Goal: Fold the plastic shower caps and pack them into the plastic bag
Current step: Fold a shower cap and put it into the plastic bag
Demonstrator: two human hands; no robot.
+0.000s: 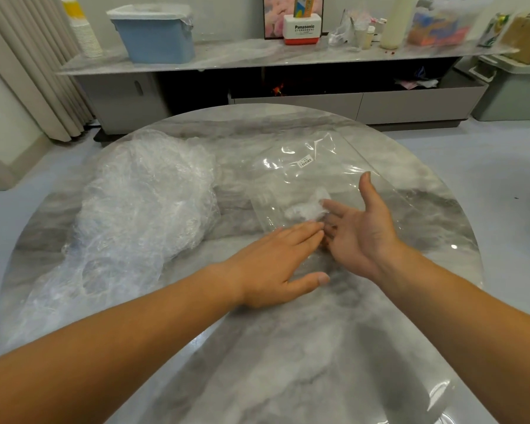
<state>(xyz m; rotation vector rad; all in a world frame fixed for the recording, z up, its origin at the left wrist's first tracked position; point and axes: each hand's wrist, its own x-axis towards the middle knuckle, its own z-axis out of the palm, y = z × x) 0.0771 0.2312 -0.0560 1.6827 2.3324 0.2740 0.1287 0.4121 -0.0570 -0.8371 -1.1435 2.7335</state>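
Your worktop (288,347) is a round grey marble top, facing a low wall cabinet (257,53) that carries a blue bin (156,38). The crumpled shower caps (141,203) are heaped on the left. The plastic bag (312,179) lies flat right of centre, its long axis running away from you, with a folded cap (306,208) at its near end. Your left hand (273,264) lies flat, palm down, and your right hand (358,231) is palm up with straight fingers. Neither grips anything.

Bare from the near left corner up to the left hand (276,264): smooth left forearm (120,341), broad near the edge and narrowing to the wrist. Bare likewise on the right: right forearm (471,316) and right hand (361,231), with creases plain across the palm. Short, trimmed nail on the left thumb (322,280).
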